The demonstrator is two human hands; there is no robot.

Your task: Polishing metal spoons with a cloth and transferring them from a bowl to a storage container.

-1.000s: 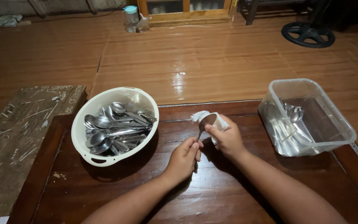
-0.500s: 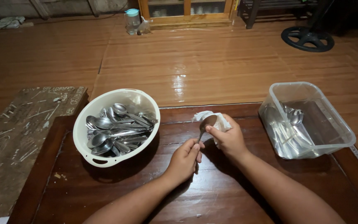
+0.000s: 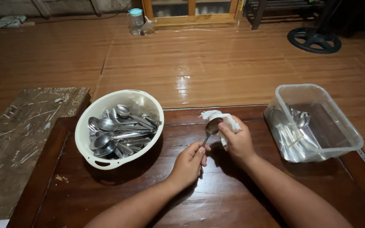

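While the left hand (image 3: 189, 162) closes its fingers around the lower handle of a metal spoon (image 3: 210, 129), a person seated at a dark wooden table (image 3: 119, 190) presses a crumpled white cloth (image 3: 220, 118) against the spoon's bowl with the right hand (image 3: 238, 142). The spoon stands tilted, its handle rising out of the left fist and its bowl just above and to the right of it, resting against the cloth. The right thumb pinches the cloth onto the bowl's edge, with the remaining fingers curled behind the fabric. The two hands sit near each other at the middle of the table, joined only by the spoon.

To the left of the hands, a white plastic basin (image 3: 90, 148) holds a heap of metal spoons (image 3: 117, 133), lying in several directions. To the right, well apart from the right hand, a clear plastic container (image 3: 343, 126) holds a smaller group of cutlery (image 3: 296, 126) gathered toward its left wall. A scratched wooden board (image 3: 17, 131) lies beside the table at far left. Beyond it stretch a glossy brown floor (image 3: 216, 59), a small lidded jar (image 3: 134, 19) and a round black stand base (image 3: 314, 40).
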